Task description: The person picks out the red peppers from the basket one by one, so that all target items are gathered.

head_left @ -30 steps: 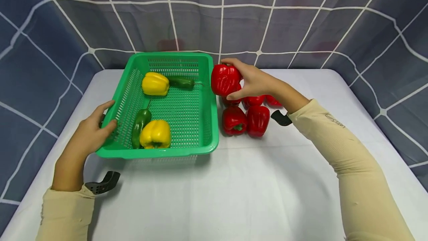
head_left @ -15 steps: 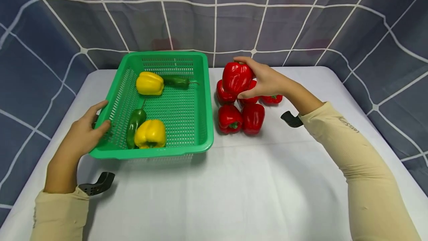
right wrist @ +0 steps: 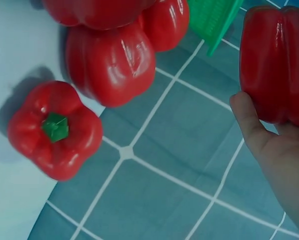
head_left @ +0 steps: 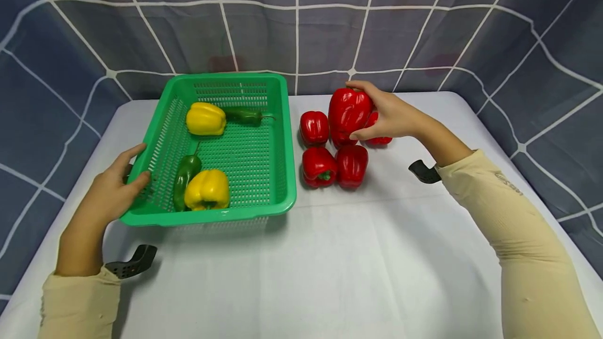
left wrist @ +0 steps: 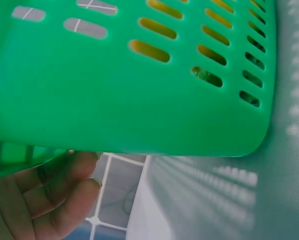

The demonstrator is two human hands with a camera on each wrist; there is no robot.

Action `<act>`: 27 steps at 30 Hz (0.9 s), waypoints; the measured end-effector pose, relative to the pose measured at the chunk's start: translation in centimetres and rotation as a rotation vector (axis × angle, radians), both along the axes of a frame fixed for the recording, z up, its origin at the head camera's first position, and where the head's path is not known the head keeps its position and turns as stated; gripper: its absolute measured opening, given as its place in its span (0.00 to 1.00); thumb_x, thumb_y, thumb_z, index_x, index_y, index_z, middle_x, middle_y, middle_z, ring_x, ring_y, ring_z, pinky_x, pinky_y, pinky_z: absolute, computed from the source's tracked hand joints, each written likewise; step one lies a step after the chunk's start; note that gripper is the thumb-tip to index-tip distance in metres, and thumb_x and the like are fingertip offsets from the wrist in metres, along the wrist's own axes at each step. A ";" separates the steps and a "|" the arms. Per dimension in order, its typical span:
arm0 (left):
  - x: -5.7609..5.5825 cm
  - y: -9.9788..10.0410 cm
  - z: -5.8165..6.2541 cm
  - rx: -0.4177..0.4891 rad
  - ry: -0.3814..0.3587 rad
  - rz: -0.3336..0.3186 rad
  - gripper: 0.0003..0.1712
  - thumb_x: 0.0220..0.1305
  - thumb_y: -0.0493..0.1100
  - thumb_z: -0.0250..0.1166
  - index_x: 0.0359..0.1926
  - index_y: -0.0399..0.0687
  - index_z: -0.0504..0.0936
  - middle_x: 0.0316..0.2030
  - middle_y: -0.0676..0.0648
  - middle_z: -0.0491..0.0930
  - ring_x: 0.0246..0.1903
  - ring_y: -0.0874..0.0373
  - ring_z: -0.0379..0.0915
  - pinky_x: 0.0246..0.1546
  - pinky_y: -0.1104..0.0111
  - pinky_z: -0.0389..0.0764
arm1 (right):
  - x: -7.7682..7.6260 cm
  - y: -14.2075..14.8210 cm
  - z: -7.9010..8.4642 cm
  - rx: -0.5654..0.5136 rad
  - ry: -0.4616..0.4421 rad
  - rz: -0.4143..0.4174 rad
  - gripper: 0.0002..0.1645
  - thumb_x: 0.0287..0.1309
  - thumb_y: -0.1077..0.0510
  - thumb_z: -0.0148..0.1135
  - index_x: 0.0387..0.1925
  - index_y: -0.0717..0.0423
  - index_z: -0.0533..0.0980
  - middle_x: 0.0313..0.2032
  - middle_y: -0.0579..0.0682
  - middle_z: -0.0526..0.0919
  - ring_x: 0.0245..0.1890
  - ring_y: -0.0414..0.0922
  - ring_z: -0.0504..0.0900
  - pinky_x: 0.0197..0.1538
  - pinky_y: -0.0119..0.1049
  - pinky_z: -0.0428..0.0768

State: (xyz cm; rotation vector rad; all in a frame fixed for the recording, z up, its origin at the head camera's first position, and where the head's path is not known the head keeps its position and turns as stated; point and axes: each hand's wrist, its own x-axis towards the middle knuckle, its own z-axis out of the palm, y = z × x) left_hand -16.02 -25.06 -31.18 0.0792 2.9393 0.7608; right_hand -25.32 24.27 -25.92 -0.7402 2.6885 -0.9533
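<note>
In the head view, my right hand (head_left: 393, 114) grips a red bell pepper (head_left: 347, 109) by its ends, above a group of red bell peppers on the table. The right wrist view shows this held pepper (right wrist: 274, 65) raised apart from the others. At the left, my left hand (head_left: 108, 190) holds the rim of a green plastic basket (head_left: 207, 217), its thumb over the edge. Fingers (left wrist: 64, 205) curl beneath that rim in the left wrist view. Inside the basket lie yellow bell peppers (head_left: 207, 190) and long green peppers (head_left: 186, 174).
Several red bell peppers (head_left: 319, 167) stand close together to the right of the basket, some partly hidden behind my right hand. A white cloth (head_left: 301, 266) covers the table. Dark checked fabric (head_left: 264, 41) rises behind it and at both sides.
My right hand has moved the red bell pepper rightward, away from the basket's right edge and over the other red peppers. The left hand stays on the basket while the view shifts slightly.
</note>
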 end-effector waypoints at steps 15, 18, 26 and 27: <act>0.1 -0.4 -0.4 -0.006 0.025 -0.008 0.36 0.66 0.46 0.46 0.70 0.44 0.45 0.47 0.23 0.69 0.36 0.33 0.71 0.29 0.52 0.68 | 1.5 3.3 -1.0 -0.001 -0.008 -0.092 0.56 0.39 0.58 0.72 0.67 0.48 0.50 0.55 0.55 0.69 0.54 0.52 0.70 0.51 0.53 0.74; 0.1 -0.4 -0.4 -0.004 0.028 -0.009 0.36 0.66 0.46 0.46 0.70 0.44 0.46 0.47 0.23 0.69 0.36 0.33 0.71 0.29 0.53 0.68 | 1.7 4.0 -1.5 0.009 -0.011 -0.112 0.56 0.38 0.57 0.73 0.67 0.49 0.50 0.55 0.55 0.69 0.54 0.52 0.70 0.51 0.53 0.74; 0.0 -0.4 -0.5 0.001 0.023 -0.013 0.36 0.66 0.46 0.46 0.70 0.44 0.45 0.47 0.23 0.68 0.37 0.32 0.70 0.30 0.51 0.68 | 2.7 5.6 -3.0 -0.006 0.006 -0.154 0.55 0.38 0.59 0.73 0.66 0.55 0.52 0.58 0.56 0.63 0.56 0.52 0.65 0.51 0.53 0.73; 0.0 -0.4 -0.5 0.001 0.025 -0.013 0.35 0.66 0.46 0.46 0.70 0.44 0.45 0.47 0.23 0.69 0.36 0.33 0.70 0.29 0.52 0.68 | 2.8 5.8 -3.2 -0.005 0.007 -0.160 0.55 0.38 0.59 0.73 0.66 0.55 0.52 0.58 0.56 0.62 0.56 0.52 0.64 0.50 0.53 0.74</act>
